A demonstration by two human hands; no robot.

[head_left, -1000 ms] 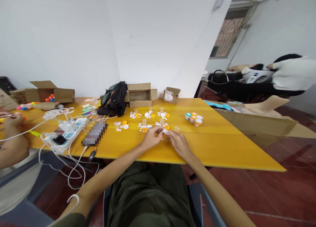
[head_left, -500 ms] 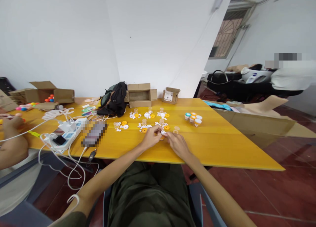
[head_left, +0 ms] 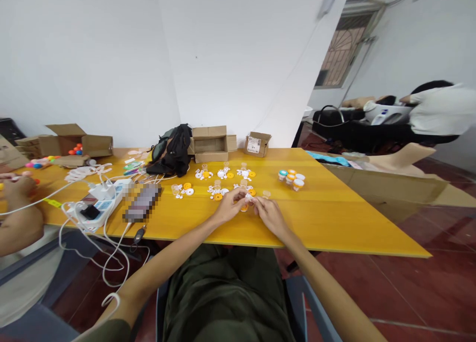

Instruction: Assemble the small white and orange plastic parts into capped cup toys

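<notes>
My left hand point(head_left: 227, 206) and my right hand point(head_left: 270, 214) meet over the yellow table point(head_left: 334, 223), fingertips pinched together around a small white piece point(head_left: 248, 197) with an orange ring point(head_left: 244, 208) just beneath. Small clusters of white pieces and orange rings point(head_left: 217, 192) lie right behind my hands. Farther right stands a group of small capped jars point(head_left: 292, 179). A tiny clear cup point(head_left: 266, 194) sits by my right fingers.
A power strip with white cables point(head_left: 100, 201) and a phone point(head_left: 142, 201) lie at left. A black bag point(head_left: 173, 149) and cardboard boxes point(head_left: 211, 142) line the table's back edge. Another person's hand point(head_left: 18, 188) works at far left; someone sits at far right point(head_left: 439, 114).
My hands have stayed together at the same spot, the fingers shifting slightly around the small white piece. The person at far left moved their hand a little.
</notes>
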